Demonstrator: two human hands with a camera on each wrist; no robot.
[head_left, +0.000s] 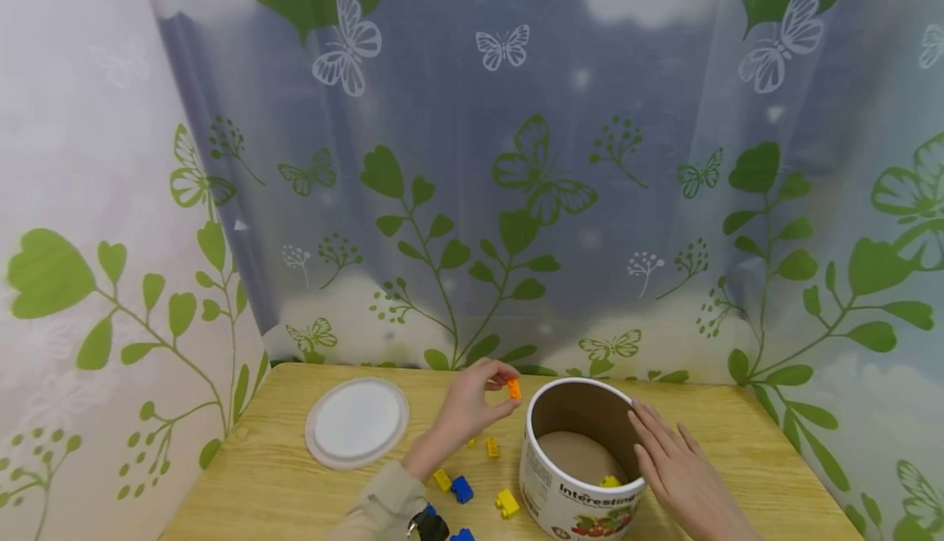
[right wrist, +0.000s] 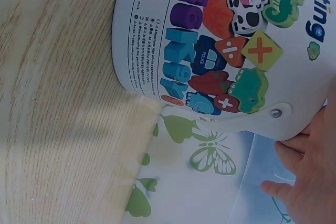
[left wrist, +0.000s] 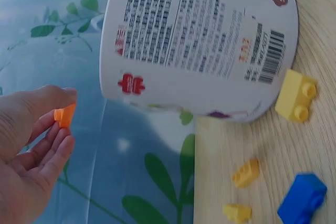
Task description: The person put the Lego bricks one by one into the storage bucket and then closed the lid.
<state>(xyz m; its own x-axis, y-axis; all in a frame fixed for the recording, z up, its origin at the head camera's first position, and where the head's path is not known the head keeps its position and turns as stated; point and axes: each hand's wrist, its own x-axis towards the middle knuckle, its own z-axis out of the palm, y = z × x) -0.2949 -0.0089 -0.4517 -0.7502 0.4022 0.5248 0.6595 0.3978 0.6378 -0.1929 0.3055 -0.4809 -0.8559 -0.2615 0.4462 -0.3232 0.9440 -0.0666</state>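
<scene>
Between thumb and fingers, my left hand (head_left: 472, 397) pinches a small orange toy brick (head_left: 514, 389), held above the table just left of a round bucket. The white printed bucket (head_left: 542, 475) stands upright without its lid, and a yellow brick (head_left: 610, 482) lies on its floor. My right hand (head_left: 682, 471) rests on the bucket's right rim and side with fingers extended. In the left wrist view the orange brick (left wrist: 65, 115) sits at the fingertips, beside the bucket wall (left wrist: 199, 35). The right wrist view has the right hand (right wrist: 310, 166) touching the bucket near its handle rivet.
A white round lid (head_left: 357, 418) lies at the table's back left. Several loose yellow and blue bricks, among them a yellow brick (head_left: 507, 503) and a blue brick (head_left: 461, 488), are left of the bucket. A patterned curtain (head_left: 457, 279) hangs behind the wooden table (head_left: 251, 475).
</scene>
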